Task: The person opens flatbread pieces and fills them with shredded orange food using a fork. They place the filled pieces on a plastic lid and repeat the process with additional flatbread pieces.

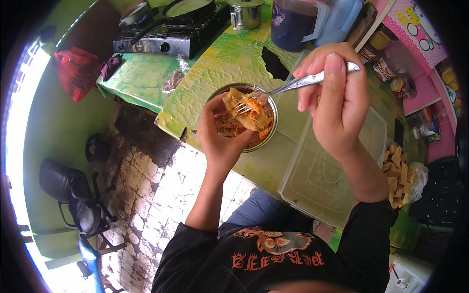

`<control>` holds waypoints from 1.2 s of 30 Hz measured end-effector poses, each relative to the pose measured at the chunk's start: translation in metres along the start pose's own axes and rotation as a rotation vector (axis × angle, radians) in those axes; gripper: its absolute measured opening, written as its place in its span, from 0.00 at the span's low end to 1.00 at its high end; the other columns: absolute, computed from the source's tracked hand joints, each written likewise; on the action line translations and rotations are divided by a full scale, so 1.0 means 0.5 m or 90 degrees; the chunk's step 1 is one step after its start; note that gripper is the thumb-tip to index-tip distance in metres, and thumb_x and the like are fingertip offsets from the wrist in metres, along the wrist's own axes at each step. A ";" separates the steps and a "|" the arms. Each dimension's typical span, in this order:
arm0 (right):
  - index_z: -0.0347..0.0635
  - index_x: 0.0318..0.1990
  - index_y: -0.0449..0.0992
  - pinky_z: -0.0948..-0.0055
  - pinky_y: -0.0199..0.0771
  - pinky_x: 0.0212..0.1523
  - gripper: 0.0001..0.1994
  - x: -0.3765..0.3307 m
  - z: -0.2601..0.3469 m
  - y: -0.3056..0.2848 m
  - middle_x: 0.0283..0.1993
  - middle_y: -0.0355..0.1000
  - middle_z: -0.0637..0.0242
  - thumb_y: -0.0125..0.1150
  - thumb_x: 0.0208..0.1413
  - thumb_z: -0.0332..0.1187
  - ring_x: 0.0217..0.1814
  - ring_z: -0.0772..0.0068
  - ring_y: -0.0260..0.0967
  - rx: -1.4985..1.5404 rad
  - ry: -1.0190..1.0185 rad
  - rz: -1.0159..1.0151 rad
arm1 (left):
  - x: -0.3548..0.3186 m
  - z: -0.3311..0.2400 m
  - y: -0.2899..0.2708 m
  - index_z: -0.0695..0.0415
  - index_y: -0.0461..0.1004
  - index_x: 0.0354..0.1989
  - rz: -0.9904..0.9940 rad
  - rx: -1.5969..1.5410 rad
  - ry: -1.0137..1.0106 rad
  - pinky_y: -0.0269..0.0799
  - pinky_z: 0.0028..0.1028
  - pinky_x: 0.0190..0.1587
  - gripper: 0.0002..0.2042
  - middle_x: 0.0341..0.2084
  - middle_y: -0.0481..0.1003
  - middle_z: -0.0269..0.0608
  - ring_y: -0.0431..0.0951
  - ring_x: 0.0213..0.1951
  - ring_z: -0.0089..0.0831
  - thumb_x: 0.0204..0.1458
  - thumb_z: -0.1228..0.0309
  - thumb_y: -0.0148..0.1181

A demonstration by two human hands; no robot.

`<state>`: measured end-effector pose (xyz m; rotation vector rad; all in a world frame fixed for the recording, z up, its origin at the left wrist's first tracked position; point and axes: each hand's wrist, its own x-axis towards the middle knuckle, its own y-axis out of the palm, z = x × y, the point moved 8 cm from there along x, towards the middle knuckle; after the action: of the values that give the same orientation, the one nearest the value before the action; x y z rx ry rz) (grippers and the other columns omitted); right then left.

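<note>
My left hand [216, 134] pinches a fried tofu piece [236, 97], split open, above a round metal bowl [276, 119]. Orange shredded vegetable filling [252, 106] sits in the opening of the tofu. More shredded filling [264, 133] lies in the bowl, partly hidden by my left hand. My right hand [339, 97] is closed round the handle of a metal fork [312, 80], its tines touching the filling at the tofu. What looks like a second utensil's handle sticks out beside my left hand.
A transparent plastic box [312, 188] stands right of the bowl on the green-yellow tablecloth [234, 58]. Farther right lies a bag of tofu pieces [396, 176]. A gas stove [163, 41], metal pot [245, 13] and dark-filled pitcher [293, 24] line the back. A black chair [80, 195] is left.
</note>
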<state>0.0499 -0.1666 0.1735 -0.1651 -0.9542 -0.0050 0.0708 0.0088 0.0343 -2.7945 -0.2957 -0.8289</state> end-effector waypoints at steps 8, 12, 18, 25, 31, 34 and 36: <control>0.32 0.34 0.65 0.88 0.60 0.17 0.10 0.004 -0.008 -0.015 0.31 0.67 0.66 0.40 0.65 0.28 0.19 0.88 0.59 0.024 0.016 -0.037 | 0.000 -0.004 -0.002 0.64 0.68 0.48 0.004 -0.053 -0.006 0.70 0.28 0.48 0.32 0.41 0.73 0.43 0.74 0.43 0.31 0.26 0.79 0.70; 0.34 0.33 0.65 0.86 0.59 0.18 0.10 -0.004 -0.006 0.005 0.29 0.67 0.65 0.39 0.65 0.28 0.17 0.86 0.58 -0.019 0.018 0.016 | 0.001 -0.006 0.003 0.64 0.68 0.48 -0.001 -0.071 0.006 0.70 0.28 0.48 0.32 0.41 0.74 0.42 0.74 0.43 0.31 0.26 0.79 0.69; 0.34 0.33 0.66 0.84 0.59 0.17 0.08 -0.003 0.005 0.003 0.26 0.67 0.68 0.42 0.63 0.26 0.17 0.86 0.60 -0.056 -0.017 -0.002 | -0.002 -0.004 0.005 0.63 0.67 0.49 0.009 -0.044 -0.008 0.70 0.28 0.48 0.33 0.40 0.73 0.42 0.74 0.43 0.31 0.26 0.79 0.69; 0.34 0.35 0.62 0.88 0.53 0.13 0.13 0.005 0.028 -0.012 0.30 0.66 0.56 0.33 0.67 0.32 0.15 0.84 0.56 -0.045 -0.015 -0.009 | 0.000 -0.001 0.002 0.63 0.68 0.48 0.001 -0.013 -0.009 0.70 0.28 0.48 0.33 0.40 0.74 0.42 0.74 0.42 0.32 0.25 0.79 0.70; 0.33 0.34 0.62 0.88 0.54 0.13 0.13 -0.009 0.026 0.019 0.30 0.66 0.56 0.33 0.67 0.32 0.16 0.84 0.57 -0.044 -0.034 0.055 | -0.001 -0.004 0.006 0.63 0.68 0.48 0.001 -0.015 -0.011 0.70 0.28 0.48 0.33 0.40 0.74 0.43 0.74 0.42 0.32 0.25 0.79 0.70; 0.32 0.34 0.62 0.87 0.56 0.14 0.13 -0.006 0.027 0.007 0.31 0.65 0.55 0.34 0.67 0.32 0.18 0.83 0.58 -0.026 -0.047 0.034 | 0.001 -0.007 0.004 0.63 0.68 0.48 0.003 -0.002 -0.002 0.70 0.28 0.47 0.33 0.40 0.74 0.43 0.74 0.42 0.32 0.25 0.79 0.70; 0.32 0.35 0.62 0.87 0.58 0.15 0.13 -0.002 0.026 0.000 0.31 0.64 0.55 0.34 0.67 0.32 0.19 0.83 0.58 -0.049 -0.051 0.032 | 0.001 -0.009 0.002 0.63 0.68 0.48 -0.001 -0.004 0.005 0.70 0.28 0.47 0.33 0.40 0.74 0.42 0.75 0.42 0.32 0.25 0.79 0.70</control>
<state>0.0386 -0.1646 0.1798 -0.2629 -1.0300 0.0116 0.0691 0.0068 0.0383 -2.7959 -0.2939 -0.8422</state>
